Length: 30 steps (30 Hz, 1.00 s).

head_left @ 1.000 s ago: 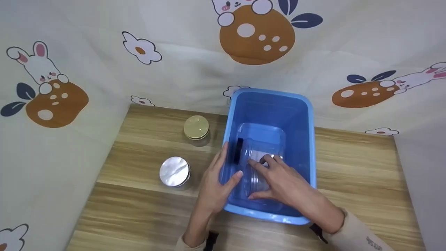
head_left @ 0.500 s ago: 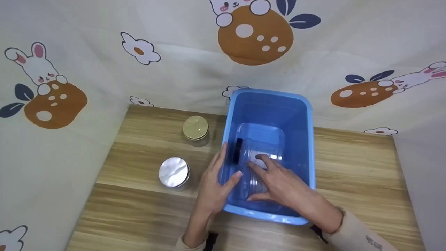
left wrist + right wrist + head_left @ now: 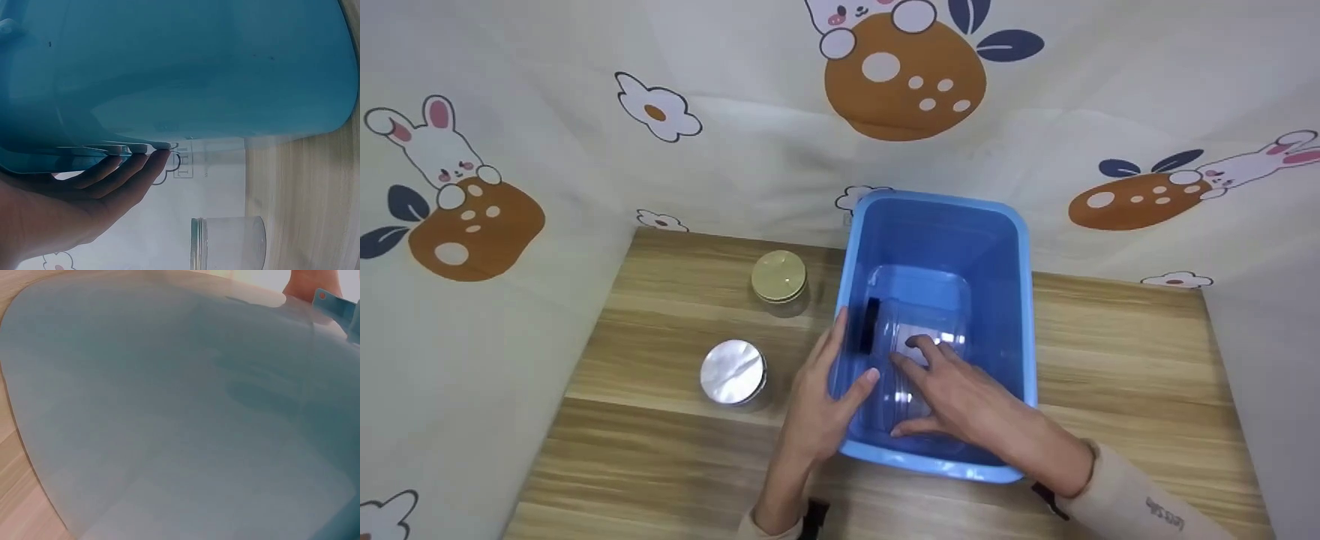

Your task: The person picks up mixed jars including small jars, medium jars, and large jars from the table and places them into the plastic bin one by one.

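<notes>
just right of centre in the head view, low inside a blue tub (image 3: 1024,330), a clear container (image 3: 901,396) lies on its side, with a black band (image 3: 871,327), probably a lid, near its left end. so much see-through wall overlaps there that i cannot tell whether one container or two are in the tub. the right grip (image 3: 964,391) reaches over it from the lower right, fingers bent on its upper side and thumb toward the lower, so it looks to be grasping the clear body. the left grip (image 3: 817,405) is extended, fingers lying along the tub's outer wall and thumb over the rim, bracing rather than clutching.

judging by its look, the container should be light and fairly stiff, more likely plastic than glass, with a slick wall that could roll or slip under a loose hold. the broad middle, taken from opposite sides, seems the surest place; a hard squeeze might flex it, and the band sits close to the tub's left wall, leaving little finger room. on the table (image 3: 660,480), left of centre, stand a gold-lidded jar (image 3: 779,280) and, lower down, a silver-lidded jar (image 3: 733,373).
</notes>
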{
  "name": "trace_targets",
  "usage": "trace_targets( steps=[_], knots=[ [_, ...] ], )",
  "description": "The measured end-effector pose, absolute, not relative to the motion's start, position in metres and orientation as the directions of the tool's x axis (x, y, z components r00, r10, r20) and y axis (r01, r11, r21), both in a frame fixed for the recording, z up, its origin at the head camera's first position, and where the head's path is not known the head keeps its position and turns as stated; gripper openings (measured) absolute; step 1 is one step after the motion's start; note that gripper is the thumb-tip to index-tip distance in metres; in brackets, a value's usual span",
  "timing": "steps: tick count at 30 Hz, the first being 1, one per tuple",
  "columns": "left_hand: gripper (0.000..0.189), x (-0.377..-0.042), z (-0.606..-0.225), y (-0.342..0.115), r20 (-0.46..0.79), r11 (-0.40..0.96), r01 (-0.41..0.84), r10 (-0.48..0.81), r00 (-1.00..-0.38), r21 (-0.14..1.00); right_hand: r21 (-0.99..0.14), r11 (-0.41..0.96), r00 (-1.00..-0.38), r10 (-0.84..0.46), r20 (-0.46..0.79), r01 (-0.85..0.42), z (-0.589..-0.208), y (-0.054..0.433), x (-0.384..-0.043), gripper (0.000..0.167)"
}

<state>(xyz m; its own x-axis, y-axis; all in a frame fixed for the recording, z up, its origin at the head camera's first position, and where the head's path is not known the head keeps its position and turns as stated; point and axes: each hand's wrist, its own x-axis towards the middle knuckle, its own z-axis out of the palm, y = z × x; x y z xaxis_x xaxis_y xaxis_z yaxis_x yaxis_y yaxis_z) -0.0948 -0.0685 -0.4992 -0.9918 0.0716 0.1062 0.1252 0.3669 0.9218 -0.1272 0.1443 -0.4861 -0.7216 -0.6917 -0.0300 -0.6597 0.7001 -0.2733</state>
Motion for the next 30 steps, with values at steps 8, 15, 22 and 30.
trace_targets(
  steps=[8, 15, 22, 30],
  knots=[
    [0.075, -0.0951, -0.4993, -0.0681, 0.103, 0.359, 0.123, 0.073, -0.992, 0.925, -0.292, 0.685, -0.709, -0.704, -0.031, -0.668, -0.4862, 0.1441, -0.1276, 0.098],
    [0.076, -0.0950, -0.4988, -0.0680, 0.089, 0.373, 0.109, 0.071, -0.994, 0.921, -0.325, 0.685, -0.707, -0.704, -0.065, -0.652, -0.4856, 0.1442, -0.1272, 0.099],
    [0.075, -0.0957, -0.5002, -0.0684, 0.098, 0.364, 0.119, 0.074, -0.992, 0.924, -0.341, 0.687, -0.714, -0.697, -0.063, -0.641, -0.4858, 0.1438, -0.1270, 0.094],
    [0.076, -0.0956, -0.4999, -0.0688, 0.092, 0.358, 0.112, 0.073, -0.993, 0.927, -0.347, 0.673, -0.702, -0.710, -0.055, -0.653, -0.4850, 0.1430, -0.1264, 0.098]
  ],
)
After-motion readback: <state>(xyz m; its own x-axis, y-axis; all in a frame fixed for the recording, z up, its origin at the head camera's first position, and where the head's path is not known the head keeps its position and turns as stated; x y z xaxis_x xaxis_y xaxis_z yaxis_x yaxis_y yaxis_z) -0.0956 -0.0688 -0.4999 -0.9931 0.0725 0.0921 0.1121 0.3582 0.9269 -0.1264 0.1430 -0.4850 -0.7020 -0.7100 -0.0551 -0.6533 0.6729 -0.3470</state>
